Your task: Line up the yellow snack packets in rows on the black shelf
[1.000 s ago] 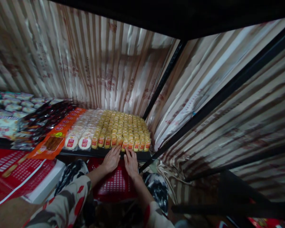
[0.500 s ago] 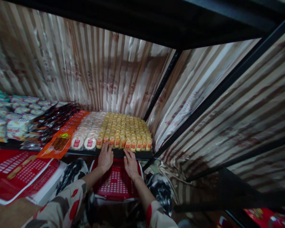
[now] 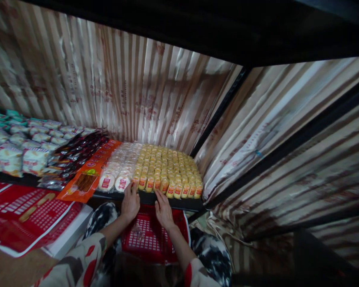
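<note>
My left hand (image 3: 131, 204) reaches over the shelf's front edge, its fingertips at the left end of the yellow wrapped snack cakes (image 3: 170, 169), near the white round packets (image 3: 123, 182). My right hand (image 3: 164, 210) is stretched out with its fingertips at the lower front of the same yellow row, a little right of the left hand. The fingers of both hands are extended, and no item is held in either. The yellow cakes stand in tight rows. Below my hands sits a red plastic basket (image 3: 149, 235) between my knees.
An orange snack bag (image 3: 86, 179), a stack of dark packets (image 3: 68, 159) and white bags (image 3: 36, 159) lie to the left on the black shelf (image 3: 179, 203). A red printed box (image 3: 26, 215) is at lower left. Black frame posts (image 3: 221, 111) and striped curtain (image 3: 131, 87) enclose the shelf.
Both hands have slid left along the front of the yellow row. My view has turned slightly, so the shelf appears farther right and lower. The packets look unchanged.
</note>
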A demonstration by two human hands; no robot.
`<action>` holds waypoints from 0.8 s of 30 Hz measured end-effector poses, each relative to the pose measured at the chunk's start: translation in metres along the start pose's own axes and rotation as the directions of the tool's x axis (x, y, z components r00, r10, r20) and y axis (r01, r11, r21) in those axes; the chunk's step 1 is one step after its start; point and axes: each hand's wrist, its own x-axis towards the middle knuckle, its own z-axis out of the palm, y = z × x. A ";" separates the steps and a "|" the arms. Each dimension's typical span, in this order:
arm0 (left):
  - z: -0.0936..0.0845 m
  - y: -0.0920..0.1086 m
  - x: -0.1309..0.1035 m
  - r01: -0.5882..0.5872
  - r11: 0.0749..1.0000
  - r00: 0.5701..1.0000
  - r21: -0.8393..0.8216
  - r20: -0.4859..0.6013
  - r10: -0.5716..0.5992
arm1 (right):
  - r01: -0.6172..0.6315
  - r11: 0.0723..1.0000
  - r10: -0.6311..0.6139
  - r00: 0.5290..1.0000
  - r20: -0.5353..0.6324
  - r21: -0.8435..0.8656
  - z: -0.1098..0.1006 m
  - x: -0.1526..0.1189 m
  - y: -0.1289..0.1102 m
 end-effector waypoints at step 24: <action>-0.034 -0.020 0.004 -0.154 0.982 0.968 -0.106 0.183 0.171 | -0.054 0.997 0.061 0.986 -0.155 0.053 0.035 0.019 -0.056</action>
